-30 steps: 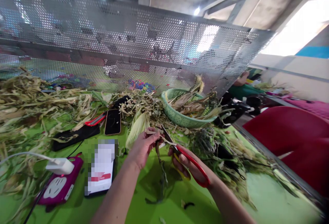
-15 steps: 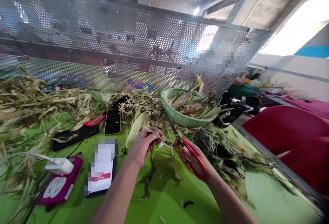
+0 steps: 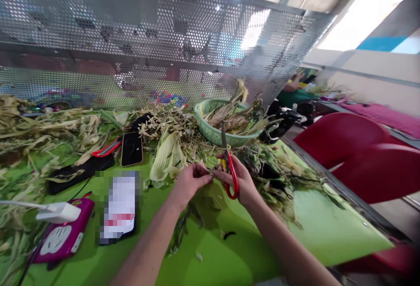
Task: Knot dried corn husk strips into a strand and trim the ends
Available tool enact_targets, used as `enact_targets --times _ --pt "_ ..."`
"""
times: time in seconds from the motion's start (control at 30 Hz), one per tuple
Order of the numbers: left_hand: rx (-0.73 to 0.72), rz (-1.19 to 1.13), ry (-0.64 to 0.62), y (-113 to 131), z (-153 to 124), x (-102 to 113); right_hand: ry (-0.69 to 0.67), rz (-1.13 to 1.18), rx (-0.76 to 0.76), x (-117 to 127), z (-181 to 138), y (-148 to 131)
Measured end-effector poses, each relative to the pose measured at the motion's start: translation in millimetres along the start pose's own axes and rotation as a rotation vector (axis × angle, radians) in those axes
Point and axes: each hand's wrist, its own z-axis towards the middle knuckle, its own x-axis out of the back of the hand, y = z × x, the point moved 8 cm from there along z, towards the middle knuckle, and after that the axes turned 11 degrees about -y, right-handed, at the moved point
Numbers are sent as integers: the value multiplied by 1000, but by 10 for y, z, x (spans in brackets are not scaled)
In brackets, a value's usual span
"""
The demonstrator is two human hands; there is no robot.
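My left hand (image 3: 192,183) is closed in a pinch on a thin strip of dried corn husk (image 3: 202,170), mostly hidden by the fingers. My right hand (image 3: 241,178) holds scissors (image 3: 231,168) with red and yellow handles, their blades pointing away from me. Its thumb and forefinger meet the left fingertips at the strip. A wide pale corn husk (image 3: 168,157) lies just beyond my left hand. Darker limp strips (image 3: 182,229) rest on the green table (image 3: 210,259) below the hands.
Behind the hands stands a green basket (image 3: 226,139) of dried husks, near a perforated metal screen (image 3: 138,32). Husk heaps (image 3: 78,130) spread left, with more (image 3: 272,181) at right. Phones (image 3: 131,149), a purple power bank (image 3: 65,233) and a red cutter (image 3: 106,148) lie left. Red chairs (image 3: 348,139) stand right.
My hands have come together, the fingertips now meeting. The scissors have turned more upright and moved left. The whole view has shifted slightly right and down.
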Motion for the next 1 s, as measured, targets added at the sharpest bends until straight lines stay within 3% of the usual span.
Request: enact_targets --times 0.2,0.43,0.6,0.8,1.0 --pt "-26 111 10 -72 41 11 23 60 -7 29 -4 49" --pt "-27 -67 -27 -122 27 -38 -16 159 -66 3 12 134" --pt "-1 -93 -54 -135 15 -53 31 149 -18 37 2 97" --pt "-63 126 -83 -107 62 -21 39 128 -6 37 -6 70" --pt "-130 99 -70 -53 49 -11 -19 167 -44 -11 21 162"
